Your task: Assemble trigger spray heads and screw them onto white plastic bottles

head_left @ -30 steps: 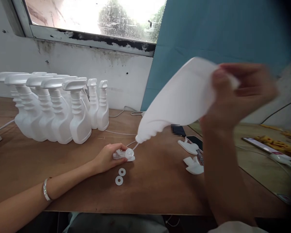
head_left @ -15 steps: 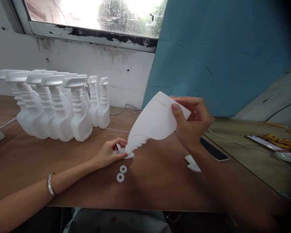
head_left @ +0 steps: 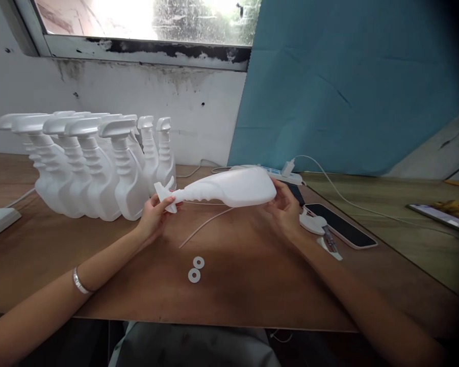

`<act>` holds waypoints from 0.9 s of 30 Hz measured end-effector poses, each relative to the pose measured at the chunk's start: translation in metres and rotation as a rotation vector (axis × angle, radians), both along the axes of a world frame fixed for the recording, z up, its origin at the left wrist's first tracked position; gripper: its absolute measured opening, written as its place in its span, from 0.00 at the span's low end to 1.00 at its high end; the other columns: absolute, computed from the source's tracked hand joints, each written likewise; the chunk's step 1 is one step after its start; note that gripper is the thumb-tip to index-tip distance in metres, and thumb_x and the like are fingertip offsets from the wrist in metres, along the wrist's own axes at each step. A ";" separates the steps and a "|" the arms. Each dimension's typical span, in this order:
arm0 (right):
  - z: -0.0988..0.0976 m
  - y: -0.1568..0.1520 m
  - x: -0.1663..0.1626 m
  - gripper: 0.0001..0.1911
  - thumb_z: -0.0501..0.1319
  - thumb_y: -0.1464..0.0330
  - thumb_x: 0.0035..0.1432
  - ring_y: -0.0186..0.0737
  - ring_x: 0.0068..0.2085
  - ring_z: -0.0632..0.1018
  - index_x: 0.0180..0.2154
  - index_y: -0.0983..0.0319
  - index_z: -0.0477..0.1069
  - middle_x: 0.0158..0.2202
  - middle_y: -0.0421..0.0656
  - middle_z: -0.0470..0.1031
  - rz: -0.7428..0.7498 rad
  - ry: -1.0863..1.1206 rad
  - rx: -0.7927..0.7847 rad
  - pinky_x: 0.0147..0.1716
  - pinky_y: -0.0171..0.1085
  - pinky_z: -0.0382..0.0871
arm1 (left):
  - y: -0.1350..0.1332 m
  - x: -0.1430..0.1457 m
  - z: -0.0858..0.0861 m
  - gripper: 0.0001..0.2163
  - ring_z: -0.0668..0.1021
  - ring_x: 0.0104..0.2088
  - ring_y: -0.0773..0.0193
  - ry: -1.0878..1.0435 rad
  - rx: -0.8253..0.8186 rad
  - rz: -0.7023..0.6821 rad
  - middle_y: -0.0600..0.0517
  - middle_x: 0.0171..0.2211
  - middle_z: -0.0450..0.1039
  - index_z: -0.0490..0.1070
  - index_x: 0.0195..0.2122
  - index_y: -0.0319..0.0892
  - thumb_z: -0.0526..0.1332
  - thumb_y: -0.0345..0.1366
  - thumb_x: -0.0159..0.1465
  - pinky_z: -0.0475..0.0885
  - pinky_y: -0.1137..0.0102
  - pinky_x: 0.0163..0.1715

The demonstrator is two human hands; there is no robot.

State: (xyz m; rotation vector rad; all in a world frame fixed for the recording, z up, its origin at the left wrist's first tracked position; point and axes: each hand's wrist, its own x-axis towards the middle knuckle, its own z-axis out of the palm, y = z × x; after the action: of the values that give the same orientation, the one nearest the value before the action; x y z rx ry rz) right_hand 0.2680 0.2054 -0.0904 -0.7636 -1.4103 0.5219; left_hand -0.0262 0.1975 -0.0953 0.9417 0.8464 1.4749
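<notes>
A white spray bottle body (head_left: 248,187) is held nearly level above the table, its ribbed neck pointing left. My right hand (head_left: 285,206) grips it by the base. At the neck end, my left hand (head_left: 155,216) pinches white plastic spray-head pieces (head_left: 164,193), one of them curved like a trigger; their exact shape is partly hidden by the fingers. The pieces meet the bottle mouth, but I cannot tell whether they are joined. Below the bottle, a thin white tube (head_left: 202,229) lies slantwise on the table. Two flat white washers (head_left: 198,262) rest nearer me.
Several assembled white spray bottles (head_left: 95,173) stand at the left back. Beside my right forearm lie white spray-head parts (head_left: 313,224) and a phone (head_left: 340,227). A power strip (head_left: 290,178) with a plugged-in charger sits behind. Another phone (head_left: 439,216) is far right.
The bottle has swung from steeply neck-down to nearly level. My left hand has risen from the tabletop, moving left with the white pieces. The thin tube now shows on the table.
</notes>
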 end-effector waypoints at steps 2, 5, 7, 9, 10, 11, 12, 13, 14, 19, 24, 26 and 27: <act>-0.004 0.003 0.002 0.27 0.67 0.66 0.39 0.43 0.49 0.68 0.46 0.53 0.66 0.48 0.42 0.68 -0.036 -0.024 0.006 0.47 0.42 0.64 | 0.002 0.001 -0.004 0.16 0.76 0.31 0.66 0.024 -0.053 -0.013 0.46 0.37 0.73 0.66 0.41 0.33 0.64 0.31 0.51 0.73 0.73 0.34; -0.008 0.006 0.007 0.25 0.68 0.66 0.38 0.40 0.43 0.71 0.42 0.55 0.68 0.43 0.41 0.70 -0.091 -0.024 -0.002 0.44 0.41 0.66 | 0.004 0.001 -0.009 0.15 0.76 0.28 0.69 0.066 -0.086 -0.028 0.46 0.35 0.74 0.68 0.40 0.32 0.64 0.30 0.51 0.72 0.77 0.31; -0.009 0.007 0.009 0.21 0.68 0.65 0.39 0.38 0.40 0.72 0.38 0.57 0.68 0.38 0.40 0.70 -0.118 -0.002 -0.035 0.42 0.40 0.66 | 0.005 0.001 -0.010 0.13 0.75 0.26 0.70 0.101 -0.109 -0.049 0.46 0.33 0.74 0.68 0.38 0.31 0.63 0.31 0.52 0.72 0.78 0.28; -0.011 0.007 0.008 0.16 0.67 0.64 0.40 0.36 0.39 0.72 0.33 0.59 0.66 0.36 0.39 0.70 -0.131 0.033 -0.048 0.41 0.39 0.67 | 0.006 0.001 -0.011 0.11 0.75 0.24 0.71 0.128 -0.130 -0.070 0.46 0.31 0.74 0.69 0.37 0.31 0.62 0.31 0.53 0.71 0.78 0.25; -0.011 0.007 0.007 0.15 0.66 0.63 0.41 0.36 0.39 0.72 0.31 0.59 0.64 0.36 0.39 0.70 -0.133 0.053 -0.044 0.41 0.38 0.67 | 0.006 0.001 -0.011 0.10 0.74 0.23 0.71 0.139 -0.137 -0.078 0.46 0.30 0.74 0.69 0.36 0.31 0.62 0.32 0.54 0.70 0.79 0.24; -0.012 0.006 0.005 0.15 0.66 0.63 0.42 0.36 0.40 0.72 0.30 0.59 0.62 0.37 0.39 0.70 -0.129 0.071 -0.039 0.41 0.38 0.67 | 0.006 0.002 -0.010 0.10 0.74 0.23 0.71 0.147 -0.145 -0.086 0.46 0.29 0.74 0.69 0.35 0.31 0.62 0.32 0.54 0.70 0.79 0.23; -0.012 0.006 0.004 0.15 0.65 0.62 0.43 0.36 0.40 0.72 0.29 0.59 0.61 0.37 0.39 0.70 -0.122 0.086 -0.040 0.41 0.38 0.67 | 0.005 0.002 -0.010 0.09 0.74 0.22 0.71 0.152 -0.159 -0.092 0.46 0.29 0.74 0.70 0.35 0.31 0.61 0.32 0.54 0.70 0.79 0.23; -0.012 0.005 0.003 0.15 0.65 0.62 0.43 0.36 0.40 0.72 0.29 0.59 0.60 0.38 0.39 0.70 -0.109 0.094 -0.050 0.40 0.38 0.68 | 0.006 0.001 -0.010 0.09 0.74 0.22 0.71 0.154 -0.181 -0.098 0.46 0.28 0.74 0.70 0.34 0.31 0.61 0.32 0.55 0.70 0.79 0.22; -0.011 0.005 0.002 0.16 0.66 0.62 0.43 0.36 0.40 0.72 0.29 0.59 0.59 0.37 0.39 0.70 -0.089 0.095 -0.065 0.40 0.38 0.68 | 0.006 0.001 -0.009 0.08 0.74 0.22 0.71 0.147 -0.211 -0.103 0.46 0.28 0.73 0.70 0.33 0.31 0.61 0.32 0.55 0.70 0.79 0.21; -0.008 0.004 0.001 0.22 0.70 0.64 0.34 0.37 0.40 0.73 0.29 0.58 0.60 0.35 0.39 0.71 0.023 0.041 -0.068 0.40 0.39 0.68 | 0.011 -0.004 -0.011 0.09 0.73 0.19 0.71 0.060 -0.347 -0.100 0.47 0.24 0.73 0.70 0.32 0.31 0.59 0.34 0.56 0.71 0.80 0.19; -0.006 0.001 0.002 0.18 0.68 0.63 0.38 0.39 0.43 0.72 0.31 0.58 0.63 0.37 0.40 0.72 0.013 0.002 -0.043 0.43 0.40 0.67 | 0.012 -0.006 -0.012 0.09 0.75 0.21 0.69 0.042 -0.343 -0.089 0.46 0.25 0.73 0.70 0.32 0.31 0.61 0.34 0.55 0.73 0.79 0.21; -0.007 -0.001 0.003 0.16 0.66 0.62 0.42 0.41 0.47 0.70 0.34 0.58 0.66 0.42 0.42 0.71 0.010 -0.026 -0.050 0.46 0.42 0.65 | 0.012 -0.005 -0.012 0.09 0.76 0.23 0.69 0.032 -0.338 -0.088 0.45 0.26 0.74 0.70 0.32 0.30 0.61 0.32 0.55 0.74 0.79 0.24; -0.008 -0.001 0.004 0.16 0.65 0.62 0.44 0.42 0.48 0.69 0.37 0.58 0.68 0.45 0.43 0.69 0.015 -0.041 -0.045 0.47 0.43 0.64 | 0.012 -0.004 -0.012 0.09 0.76 0.24 0.69 0.025 -0.333 -0.086 0.44 0.27 0.74 0.70 0.33 0.30 0.61 0.32 0.55 0.74 0.79 0.24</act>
State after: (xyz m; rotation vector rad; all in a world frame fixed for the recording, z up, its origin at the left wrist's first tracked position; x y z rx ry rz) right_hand 0.2721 0.2044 -0.0983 -0.8049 -1.4473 0.5538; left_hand -0.0303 0.2091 -0.1071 0.7381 1.0200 1.2039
